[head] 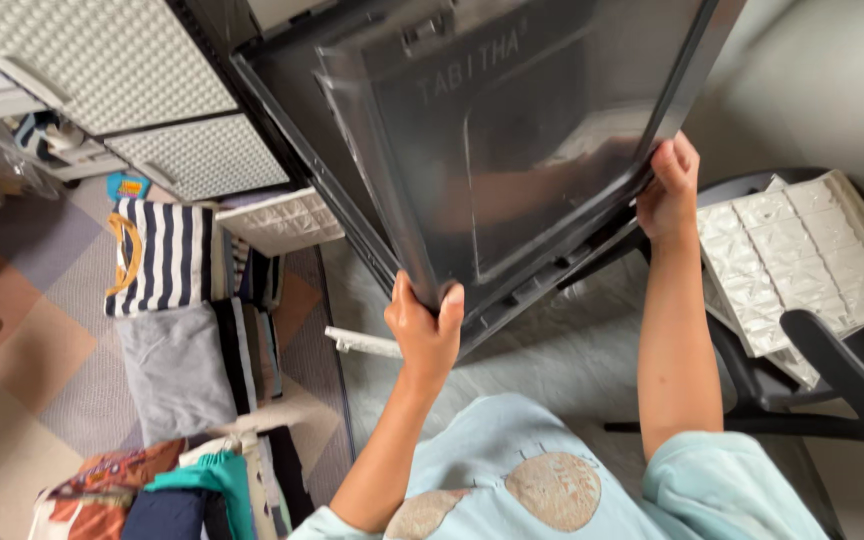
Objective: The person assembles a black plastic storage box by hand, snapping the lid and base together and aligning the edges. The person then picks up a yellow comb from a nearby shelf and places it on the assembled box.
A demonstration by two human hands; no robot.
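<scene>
Plastic lid (512,150), dark and see-through, sits tilted in front of me, held up off the floor by both hands at its lower corners. I see my left hand (425,330) wrapped tight around the near corner, thumb on one side and fingers curled over the edge on the other. My right hand (668,190) is closed on the lid's right edge, higher up, fingers hooked over the rim. Both forearms reach up from my light blue shirt (552,485), which fills the bottom of the view.

Just past the left hand a small white strip (362,342) lies on the pale grey floor (562,350). To the right, near my right arm, a black chair (832,370) carries a white quilted pad (802,265). On the left, folded clothes lie in a row on a patchwork rug (22,340): a grey piece (172,370) nearest, a navy-and-white striped top (167,255) beyond it, and bright orange and teal items (162,480) at the bottom edge. A white woven basket (282,220) stands just beside the striped top, under the lid's left edge. Farthest off, at top left, two grey dimpled drawer fronts (132,80) show, and the lid covers most of the upper middle.
</scene>
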